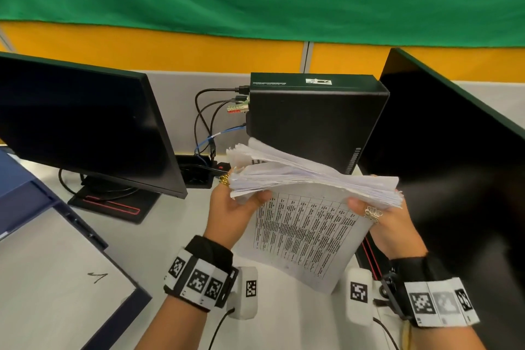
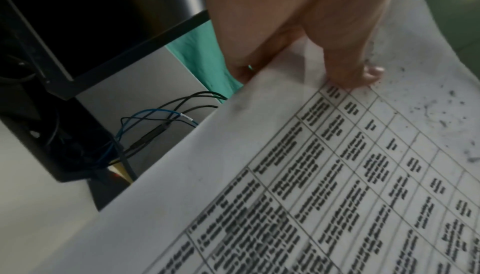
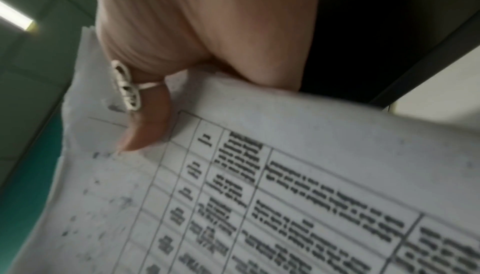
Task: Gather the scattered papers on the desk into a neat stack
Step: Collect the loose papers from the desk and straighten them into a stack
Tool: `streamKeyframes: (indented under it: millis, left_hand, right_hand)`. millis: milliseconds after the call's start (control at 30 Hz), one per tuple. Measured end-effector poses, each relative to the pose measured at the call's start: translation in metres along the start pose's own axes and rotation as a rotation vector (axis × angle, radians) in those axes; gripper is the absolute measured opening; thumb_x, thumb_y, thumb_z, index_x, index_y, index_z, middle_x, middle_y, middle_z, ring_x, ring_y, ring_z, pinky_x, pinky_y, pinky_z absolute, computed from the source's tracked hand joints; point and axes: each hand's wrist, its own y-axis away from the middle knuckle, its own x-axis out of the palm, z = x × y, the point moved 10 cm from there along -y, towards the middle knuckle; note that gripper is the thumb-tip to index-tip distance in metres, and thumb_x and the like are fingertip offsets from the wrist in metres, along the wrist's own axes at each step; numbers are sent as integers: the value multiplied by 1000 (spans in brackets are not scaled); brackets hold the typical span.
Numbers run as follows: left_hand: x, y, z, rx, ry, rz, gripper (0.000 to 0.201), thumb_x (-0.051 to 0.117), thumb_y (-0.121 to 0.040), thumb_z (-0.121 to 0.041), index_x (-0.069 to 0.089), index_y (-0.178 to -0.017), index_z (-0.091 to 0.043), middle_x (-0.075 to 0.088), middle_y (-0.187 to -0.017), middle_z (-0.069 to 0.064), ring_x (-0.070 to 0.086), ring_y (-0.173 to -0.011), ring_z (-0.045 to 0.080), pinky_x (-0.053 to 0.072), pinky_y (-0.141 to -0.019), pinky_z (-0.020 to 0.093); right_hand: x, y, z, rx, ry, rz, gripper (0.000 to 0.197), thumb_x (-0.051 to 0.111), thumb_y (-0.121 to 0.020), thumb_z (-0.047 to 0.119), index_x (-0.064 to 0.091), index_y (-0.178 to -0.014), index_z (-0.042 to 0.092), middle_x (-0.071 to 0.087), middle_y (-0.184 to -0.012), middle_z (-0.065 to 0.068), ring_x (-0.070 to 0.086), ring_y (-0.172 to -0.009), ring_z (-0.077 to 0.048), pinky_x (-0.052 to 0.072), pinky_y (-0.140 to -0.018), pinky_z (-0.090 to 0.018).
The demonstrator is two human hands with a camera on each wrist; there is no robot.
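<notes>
A thick stack of white papers [image 1: 309, 176] is held upright above the desk [image 1: 159, 239], its top edges uneven and fanned. The front sheet [image 1: 304, 236] carries a printed table and faces me. My left hand [image 1: 235, 207] grips the stack's left side, thumb on the front sheet [image 2: 311, 176]. My right hand [image 1: 380, 219], with a ring on the thumb, grips the right side; the thumb presses on the front sheet [image 3: 285, 196]. The fingers of both hands are hidden behind the stack.
A black monitor [image 1: 85, 128] stands at the left, and a second dark screen [image 1: 454, 165] at the right. A black computer case [image 1: 315, 119] with cables [image 1: 207, 128] sits behind the papers. A blue tray [image 1: 42, 230] with a sheet lies front left.
</notes>
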Motion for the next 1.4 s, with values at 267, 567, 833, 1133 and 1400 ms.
streamKeyframes:
  millis: [267,567,833,1133,1400]
  left_hand:
    - [63,7,-108,658,-1191,30,107,77,-61,-35,11,-144,-28,13,-153,9,4,-144,25,-7,-117,44]
    - [49,-26,-95,353,-1121,260,42,76,-56,-58,68,-65,-18,51,-52,-7,43,-49,6,24,-45,21]
    - [-53,-25,-64,1,-532,-32,35,85,-56,-27,73,-83,-9,73,-80,3,71,-74,13,59,-69,42]
    - [-71,-2,-32,-87,-162,-80,29,79,-64,-8,69,-86,-24,75,-79,-13,72,-78,6,57,-64,18]
    - [-75,41,16,-146,3,-231,32,73,-71,-2,68,-95,-22,75,-82,-12,71,-84,8,57,-66,18]
  right_hand:
    - [11,-2,30,-152,140,-231,30,76,-66,7,67,-93,13,74,-82,9,70,-82,-3,56,-69,-18]
    - [71,-14,64,-259,479,-69,23,81,-69,16,63,-81,9,65,-70,8,62,-66,0,48,-54,-11]
    - [-16,-10,-22,173,981,114,33,86,-56,36,62,-78,30,63,-80,16,59,-80,-4,46,-68,-21]
    - [-70,3,-51,91,-69,-163,60,85,-55,21,58,-106,6,74,-90,5,69,-86,-9,56,-75,-24]
    - [-47,14,-40,-30,-1,-212,39,69,-73,-3,60,-110,4,65,-111,-13,66,-101,-17,57,-82,-30]
